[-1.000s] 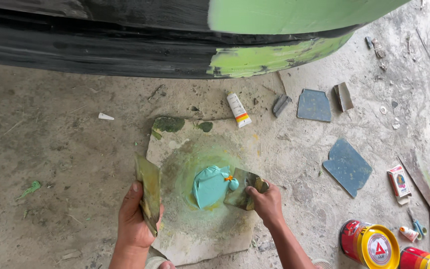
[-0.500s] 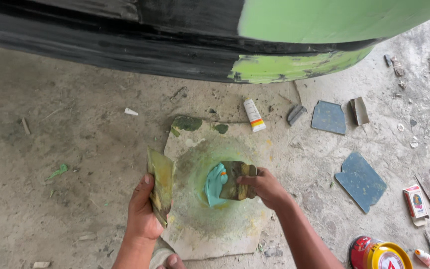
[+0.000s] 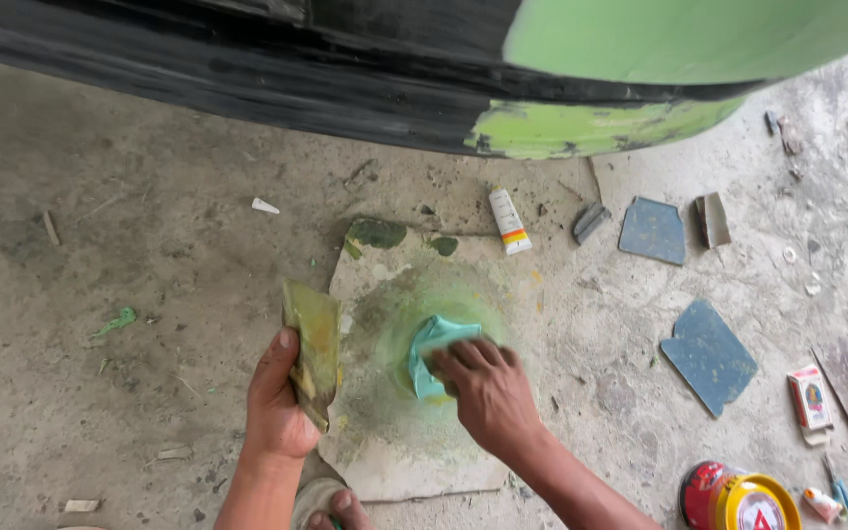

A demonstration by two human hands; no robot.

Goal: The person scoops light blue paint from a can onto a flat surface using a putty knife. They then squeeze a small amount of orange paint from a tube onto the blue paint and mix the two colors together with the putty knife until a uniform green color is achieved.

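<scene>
My left hand (image 3: 275, 407) holds a flat, putty-stained spreader (image 3: 312, 345) upright at the left edge of a pale mixing board (image 3: 395, 461) on the concrete floor. My right hand (image 3: 488, 391) presses down on a lump of light green-blue putty (image 3: 436, 345) in the green-stained middle of the board. Its fingers are closed over a small scraper that is almost hidden under the hand. Above the board hangs a black and green painted vehicle body (image 3: 581, 123).
A small white tube (image 3: 509, 221) lies behind the board. Blue-grey sanding sheets (image 3: 652, 231) (image 3: 709, 355) and a small block (image 3: 589, 222) lie to the right. A red and yellow tin (image 3: 738, 499), a small box (image 3: 810, 397) and my toes (image 3: 331, 510) are near the bottom.
My right hand has turned palm down and pressed the scraper flat onto the putty, hiding it. The view shifted slightly; my left hand keeps the spreader in place.
</scene>
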